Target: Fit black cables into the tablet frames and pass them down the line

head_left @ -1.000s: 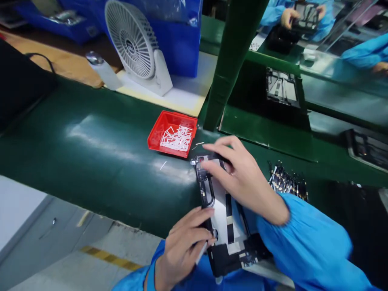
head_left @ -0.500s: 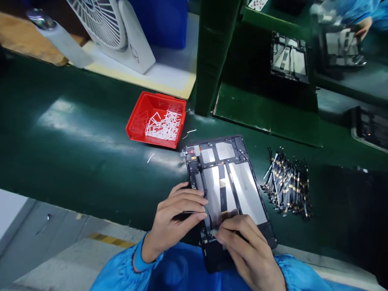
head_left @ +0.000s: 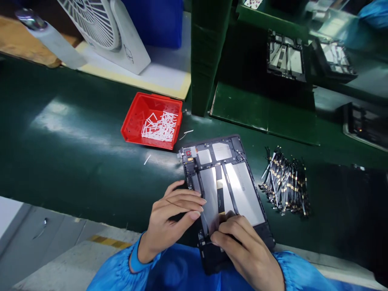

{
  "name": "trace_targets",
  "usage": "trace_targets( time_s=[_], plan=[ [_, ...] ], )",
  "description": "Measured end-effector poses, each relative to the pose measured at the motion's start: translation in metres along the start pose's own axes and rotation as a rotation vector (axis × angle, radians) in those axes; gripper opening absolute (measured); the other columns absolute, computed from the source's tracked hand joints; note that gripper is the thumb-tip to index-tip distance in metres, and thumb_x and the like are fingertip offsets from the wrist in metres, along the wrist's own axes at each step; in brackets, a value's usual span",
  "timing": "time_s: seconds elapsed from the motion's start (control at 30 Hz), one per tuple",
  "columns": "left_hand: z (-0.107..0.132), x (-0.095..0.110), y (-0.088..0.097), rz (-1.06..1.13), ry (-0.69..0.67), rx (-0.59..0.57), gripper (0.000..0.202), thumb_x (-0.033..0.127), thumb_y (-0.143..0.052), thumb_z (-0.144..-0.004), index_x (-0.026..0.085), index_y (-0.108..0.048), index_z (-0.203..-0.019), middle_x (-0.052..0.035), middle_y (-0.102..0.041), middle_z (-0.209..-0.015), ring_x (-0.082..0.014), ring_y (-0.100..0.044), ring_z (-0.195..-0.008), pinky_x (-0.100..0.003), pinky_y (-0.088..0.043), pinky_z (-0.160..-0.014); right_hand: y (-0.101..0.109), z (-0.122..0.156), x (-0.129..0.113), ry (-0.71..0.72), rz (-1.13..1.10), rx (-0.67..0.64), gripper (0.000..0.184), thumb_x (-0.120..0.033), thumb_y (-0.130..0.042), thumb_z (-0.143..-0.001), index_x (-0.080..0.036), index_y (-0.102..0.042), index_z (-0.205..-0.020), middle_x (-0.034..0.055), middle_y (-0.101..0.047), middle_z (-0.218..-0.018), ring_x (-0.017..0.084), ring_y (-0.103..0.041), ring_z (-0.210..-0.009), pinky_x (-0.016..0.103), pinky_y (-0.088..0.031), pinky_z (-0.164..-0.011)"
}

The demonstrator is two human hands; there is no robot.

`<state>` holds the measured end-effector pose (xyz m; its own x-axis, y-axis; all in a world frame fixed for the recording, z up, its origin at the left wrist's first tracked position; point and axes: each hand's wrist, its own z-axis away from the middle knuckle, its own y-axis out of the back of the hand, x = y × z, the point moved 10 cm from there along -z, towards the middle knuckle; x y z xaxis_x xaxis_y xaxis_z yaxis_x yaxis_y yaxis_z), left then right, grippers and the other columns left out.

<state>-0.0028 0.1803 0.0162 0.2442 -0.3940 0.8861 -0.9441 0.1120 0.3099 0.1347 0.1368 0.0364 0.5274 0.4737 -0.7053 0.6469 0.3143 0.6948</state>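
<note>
An opened tablet (head_left: 247, 194) lies at a slant on the green bench, its silver battery panels and flat cables exposed. My left hand (head_left: 172, 216) reaches over its left edge with fingers stretched out, the fingertips at a thin black cable (head_left: 205, 220) along that side. My right hand (head_left: 242, 246) is over the tablet's lower part. Its thumb and index finger are pinched together near the cable's lower end; what they hold, if anything, is hidden. To the right of the tablet lies a pile of thin black cables (head_left: 285, 182) with gold-coloured patches.
Left of the tablet stands a red bin (head_left: 130, 129) of white strips, with loose strips beside it. Behind are a white fan (head_left: 130, 44), a spray bottle (head_left: 54, 42) and a green post (head_left: 206, 56). Other opened tablets (head_left: 285, 56) stand at the back right.
The view has shifted slightly. My right thumb and index finger have moved slightly up and left along the tablet. At the back right, the co-worker's hand is out of view.
</note>
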Motion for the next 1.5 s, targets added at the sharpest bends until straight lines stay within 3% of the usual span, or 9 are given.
trace_targets(
  time_s=[0.17, 0.37, 0.93, 1.13, 1.27, 1.37, 1.5],
  plan=[
    [-0.027, 0.016, -0.009, -0.169, -0.152, -0.116, 0.013, 0.016, -0.073, -0.081, 0.025, -0.071, -0.091, 0.0017, -0.077, -0.098, -0.0206, -0.068, -0.106, -0.048, -0.032, -0.112, 0.003, 0.000, -0.001, 0.015, -0.013, 0.029, 0.019, -0.014, -0.046, -0.099, -0.014, -0.065, -0.099, 0.0059, -0.064, -0.088, 0.016, -0.056, -0.087, 0.028, -0.052, -0.084],
    [-0.045, 0.002, -0.022, -0.261, -0.066, -0.230, 0.006, 0.024, -0.069, -0.086, 0.028, -0.071, -0.090, 0.0054, -0.076, -0.104, -0.0143, -0.067, -0.102, -0.036, -0.030, -0.109, 0.002, -0.002, 0.000, 0.006, 0.003, 0.013, 0.022, -0.015, -0.043, -0.100, -0.015, -0.065, -0.096, 0.0054, -0.063, -0.086, 0.014, -0.057, -0.083, 0.029, -0.052, -0.086],
    [-0.049, 0.001, -0.023, -0.261, -0.003, -0.237, 0.007, 0.021, -0.073, -0.083, 0.026, -0.069, -0.081, 0.0074, -0.076, -0.094, -0.0139, -0.068, -0.096, -0.032, -0.028, -0.104, 0.001, -0.002, 0.003, -0.041, 0.041, 0.028, 0.026, -0.021, -0.041, -0.102, -0.016, -0.064, -0.092, 0.0046, -0.065, -0.083, 0.014, -0.061, -0.080, 0.029, -0.053, -0.085],
    [-0.048, -0.002, -0.024, -0.268, 0.002, -0.245, 0.005, 0.023, -0.071, -0.084, 0.028, -0.070, -0.082, 0.0061, -0.076, -0.094, -0.0163, -0.068, -0.096, -0.036, -0.030, -0.103, 0.005, -0.004, -0.005, 0.056, 0.138, 0.055, 0.032, -0.020, -0.037, -0.103, -0.017, -0.067, -0.092, 0.0049, -0.072, -0.110, 0.013, -0.061, -0.080, 0.026, -0.056, -0.077],
    [-0.047, 0.000, -0.024, -0.273, -0.010, -0.249, 0.007, 0.022, -0.071, -0.085, 0.028, -0.068, -0.082, 0.0073, -0.076, -0.095, -0.0156, -0.067, -0.098, -0.035, -0.029, -0.103, 0.005, -0.006, -0.008, 0.076, 0.197, 0.045, 0.032, -0.018, -0.039, -0.102, -0.017, -0.069, -0.089, 0.0020, -0.073, -0.110, 0.013, -0.060, -0.076, 0.025, -0.057, -0.073],
    [-0.046, -0.001, -0.025, -0.273, 0.009, -0.243, 0.014, 0.022, -0.070, -0.085, 0.027, -0.066, -0.097, 0.0056, -0.074, -0.099, -0.0151, -0.066, -0.100, -0.035, -0.029, -0.106, 0.005, -0.004, -0.008, 0.078, 0.201, 0.040, 0.031, -0.018, -0.041, -0.102, -0.017, -0.070, -0.089, 0.0006, -0.072, -0.113, 0.014, -0.060, -0.079, 0.025, -0.057, -0.075],
    [-0.042, -0.008, -0.014, -0.275, 0.011, -0.107, 0.065, 0.023, -0.073, -0.082, 0.023, -0.040, -0.139, -0.0070, -0.065, -0.121, -0.0205, -0.060, -0.113, -0.039, -0.038, -0.105, 0.001, -0.001, -0.008, 0.080, 0.230, 0.006, 0.026, -0.017, -0.044, -0.100, -0.018, -0.069, -0.094, -0.0012, -0.070, -0.118, 0.015, -0.061, -0.083, 0.028, -0.057, -0.080]
  ],
)
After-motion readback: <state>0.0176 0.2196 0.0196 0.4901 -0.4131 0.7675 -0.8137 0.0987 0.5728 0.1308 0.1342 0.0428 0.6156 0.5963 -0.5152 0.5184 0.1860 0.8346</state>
